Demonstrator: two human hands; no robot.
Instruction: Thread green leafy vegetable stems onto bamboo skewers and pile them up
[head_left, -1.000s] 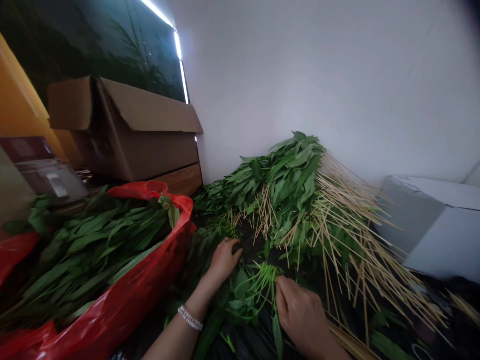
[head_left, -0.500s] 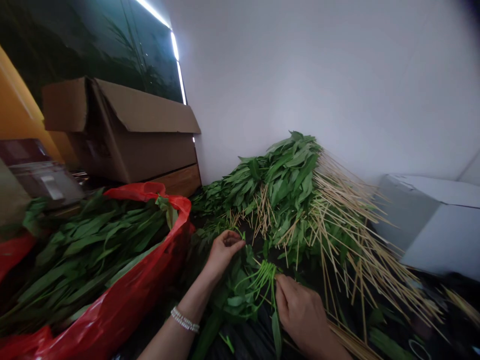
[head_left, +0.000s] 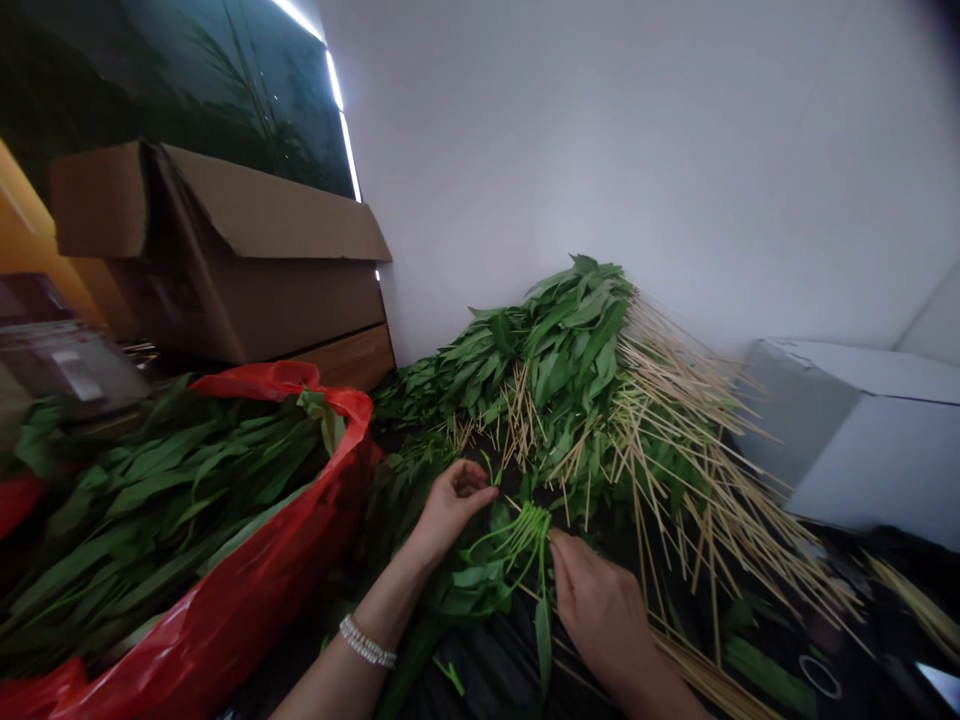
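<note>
My right hand (head_left: 600,605) is closed around a thin bamboo skewer, of which only a short tip shows. Several bright green stems (head_left: 529,528) sit bunched along that skewer, with their leaves (head_left: 476,590) hanging below and to the left. To the upper left, my left hand (head_left: 454,505), with a beaded bracelet (head_left: 366,642) at the wrist, has its fingers curled towards the thumb. A short green stem (head_left: 490,468) shows at its fingertips. Beyond both hands lies a heap of leafy greens (head_left: 574,335) on bamboo skewers (head_left: 675,400).
At left, a red plastic bag (head_left: 300,540) holds loose leafy greens (head_left: 150,490). Behind it stands an open cardboard box (head_left: 277,300). A white box (head_left: 877,440) is at right, against the pale wall (head_left: 600,130). More skewers (head_left: 697,670) lie beside my right forearm.
The view has shifted slightly, moving the surroundings left. My left hand has moved slightly closer to the skewered stems, and its fingers are a little looser. My right hand keeps its grip.
</note>
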